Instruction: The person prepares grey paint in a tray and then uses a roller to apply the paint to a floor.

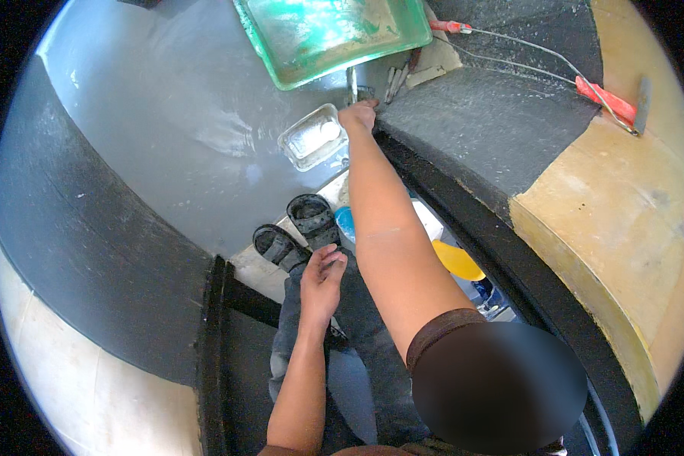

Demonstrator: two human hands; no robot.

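My right arm stretches forward past the black door frame (448,178). The right hand (359,115) is low by the wall's foot, its fingers bunched beside a small dark object (365,93) and a thin pale stick (353,80). What is in its fingers is hidden. Just left of that hand lies a shallow silver foil container (311,138), with something whitish inside. My left hand (324,280) hangs over my dark trousers, fingers loosely bent and apart, holding nothing. A pair of black sandals (311,216) is just beyond it.
A green paint-smeared tray (342,64) stands ahead on the shiny grey floor (182,137). At right, a paint roller (604,99) with red parts leans across the grey-and-tan wall (585,197). A yellow object (457,261) and blue item (345,223) lie beside my right arm.
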